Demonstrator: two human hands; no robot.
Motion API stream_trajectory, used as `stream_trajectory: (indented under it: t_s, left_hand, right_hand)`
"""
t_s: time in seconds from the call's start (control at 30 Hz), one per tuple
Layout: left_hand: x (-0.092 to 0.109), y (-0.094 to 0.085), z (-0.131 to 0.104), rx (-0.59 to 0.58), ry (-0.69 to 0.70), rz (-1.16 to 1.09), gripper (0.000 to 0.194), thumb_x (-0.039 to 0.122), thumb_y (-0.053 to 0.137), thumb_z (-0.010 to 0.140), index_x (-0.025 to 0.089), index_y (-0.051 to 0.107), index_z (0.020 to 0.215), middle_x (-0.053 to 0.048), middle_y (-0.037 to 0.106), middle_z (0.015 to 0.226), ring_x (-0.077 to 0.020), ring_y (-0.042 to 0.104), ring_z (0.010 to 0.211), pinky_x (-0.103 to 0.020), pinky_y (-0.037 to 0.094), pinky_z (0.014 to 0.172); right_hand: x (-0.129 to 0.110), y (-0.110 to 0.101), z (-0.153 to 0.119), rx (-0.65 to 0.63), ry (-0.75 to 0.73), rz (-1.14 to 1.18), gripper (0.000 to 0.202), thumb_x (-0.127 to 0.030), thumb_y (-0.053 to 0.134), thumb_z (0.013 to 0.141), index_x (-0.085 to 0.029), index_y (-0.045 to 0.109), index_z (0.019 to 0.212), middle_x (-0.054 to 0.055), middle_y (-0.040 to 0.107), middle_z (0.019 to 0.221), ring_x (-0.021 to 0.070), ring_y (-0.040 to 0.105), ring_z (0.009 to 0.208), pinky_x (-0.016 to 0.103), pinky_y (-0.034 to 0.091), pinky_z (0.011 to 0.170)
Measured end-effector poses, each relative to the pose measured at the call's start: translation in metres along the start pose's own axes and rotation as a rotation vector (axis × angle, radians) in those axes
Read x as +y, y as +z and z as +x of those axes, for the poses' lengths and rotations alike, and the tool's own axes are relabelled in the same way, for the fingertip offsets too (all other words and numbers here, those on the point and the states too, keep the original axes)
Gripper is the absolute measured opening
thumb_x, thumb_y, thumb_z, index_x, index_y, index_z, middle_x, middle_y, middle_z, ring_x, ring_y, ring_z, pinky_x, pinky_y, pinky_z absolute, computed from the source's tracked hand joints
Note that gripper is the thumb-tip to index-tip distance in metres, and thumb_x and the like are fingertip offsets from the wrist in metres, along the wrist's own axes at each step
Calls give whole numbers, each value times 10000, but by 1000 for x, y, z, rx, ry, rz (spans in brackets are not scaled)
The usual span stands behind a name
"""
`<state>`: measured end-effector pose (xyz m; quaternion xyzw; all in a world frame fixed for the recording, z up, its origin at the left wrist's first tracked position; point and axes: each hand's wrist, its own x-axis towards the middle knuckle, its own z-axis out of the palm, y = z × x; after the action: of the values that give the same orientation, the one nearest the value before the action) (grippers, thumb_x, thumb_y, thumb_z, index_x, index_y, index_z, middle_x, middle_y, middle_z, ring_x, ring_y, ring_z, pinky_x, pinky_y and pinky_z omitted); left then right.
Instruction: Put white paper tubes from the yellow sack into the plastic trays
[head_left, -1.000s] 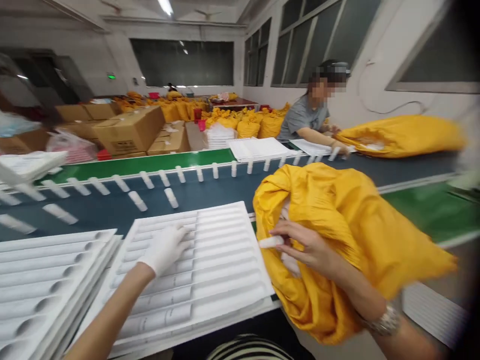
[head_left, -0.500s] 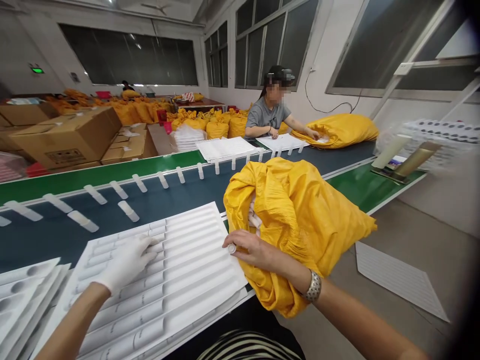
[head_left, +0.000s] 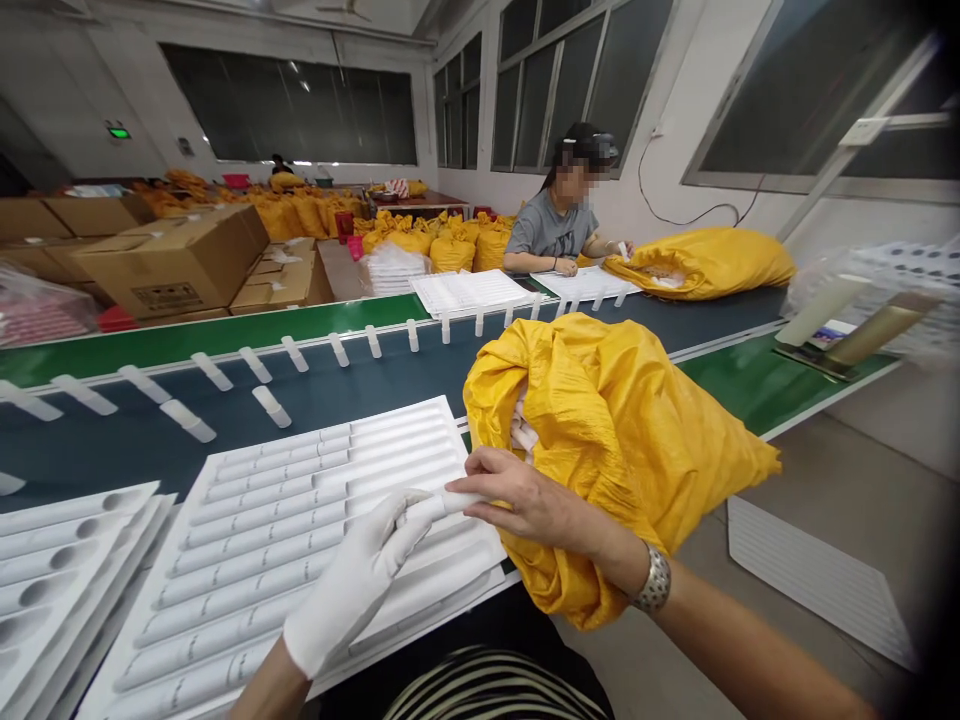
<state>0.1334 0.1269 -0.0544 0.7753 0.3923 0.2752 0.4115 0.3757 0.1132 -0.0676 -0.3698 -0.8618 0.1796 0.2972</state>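
Note:
Above the white grooved tray (head_left: pixel 420 440), both hands meet at one small white tube (head_left: pixel 454 500). My right hand (head_left: pixel 517 495), bare with a metal bracelet at the wrist, has its fingers closed around the tube's right end. My left hand (head_left: pixel 360 560), in a white glove, pinches the other end. Printed white tubes (head_left: pixel 255 535) lie in rows in the tray's left part, while the grooves to the right hold none. Beside my right forearm sits a yellow woven sack (head_left: pixel 600 430), its mouth showing more white tubes (head_left: pixel 523 430).
A dark conveyor belt (head_left: pixel 247 440) carries a line of white tubes (head_left: pixel 214 372). More trays (head_left: pixel 45 600) are stacked at the left. Across the belt, a co-worker (head_left: pixel 555 235) sits by another yellow sack (head_left: pixel 712 262). A metal stand (head_left: pixel 862 340) is at the right.
My left hand has moved right from the tubes in the tray to the tube in my right hand. The co-worker's hand has come up from the far sack. The view has shifted slightly.

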Motion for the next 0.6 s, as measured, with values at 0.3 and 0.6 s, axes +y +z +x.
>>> stream_trajectory:
  t_s: [0.3,0.6]
  left_hand:
    - [1,14,-12,-4,50,-11,320,423,447,993,283,724,1071,-33,759,972,-209,711,867,-316,600,832]
    - [-5,18,-26,-94,-8,-118,347,404,445,1010,293,709,1206,-18,748,1166,-235,689,1103,-373,544,1026]
  right_hand:
    - [-11,-7,-3,-81,188,198,680,-552,732,869,-246,439,1401,29,603,1060,181,603,919,281,511,827]
    - [-17,-5,-10,-161,70,153,292,-447,486,1052,-186,570,1153,53,600,1002,182,589,909,297,501,854]
